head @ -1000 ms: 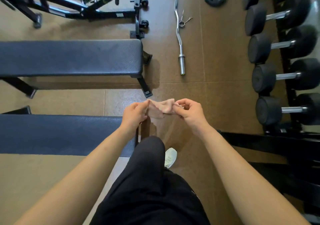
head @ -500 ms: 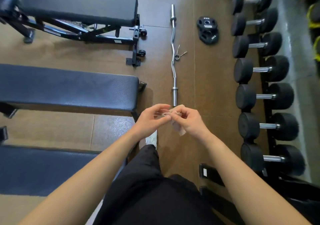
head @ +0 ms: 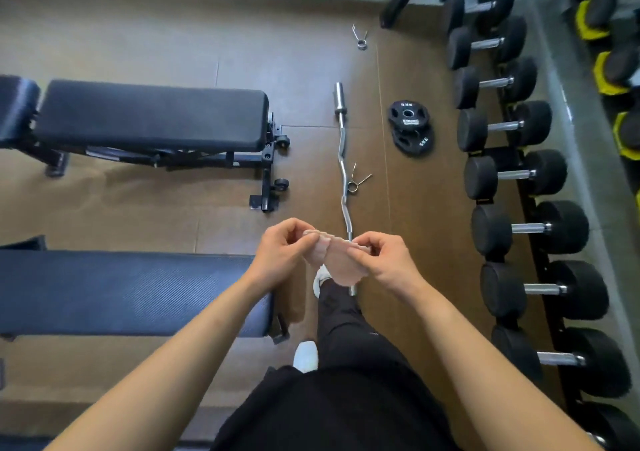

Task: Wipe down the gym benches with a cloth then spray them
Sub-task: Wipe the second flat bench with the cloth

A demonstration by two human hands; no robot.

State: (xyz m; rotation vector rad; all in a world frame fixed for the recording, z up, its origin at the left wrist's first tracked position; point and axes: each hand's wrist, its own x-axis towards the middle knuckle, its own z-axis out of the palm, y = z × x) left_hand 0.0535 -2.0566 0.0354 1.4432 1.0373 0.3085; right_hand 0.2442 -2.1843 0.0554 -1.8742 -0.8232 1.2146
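A small pale pink cloth (head: 337,258) hangs between both hands in front of me, above the floor. My left hand (head: 282,251) pinches its left edge and my right hand (head: 384,260) pinches its right edge. A flat blue-black bench (head: 121,291) lies to the left, its near end just under my left forearm. Farther away stands an adjustable black bench (head: 152,114) on a wheeled frame. No spray bottle shows.
A curl bar (head: 343,173) lies on the brown floor ahead with a spring clip (head: 356,180) beside it, another clip (head: 360,38) farther off. Two weight plates (head: 410,128) are stacked right of the bar. A dumbbell rack (head: 526,225) lines the right side.
The view has advanced along the floor, bringing the far adjustable bench and the weight plates nearer. Both hands stayed on the cloth, which has been spread out again between them.
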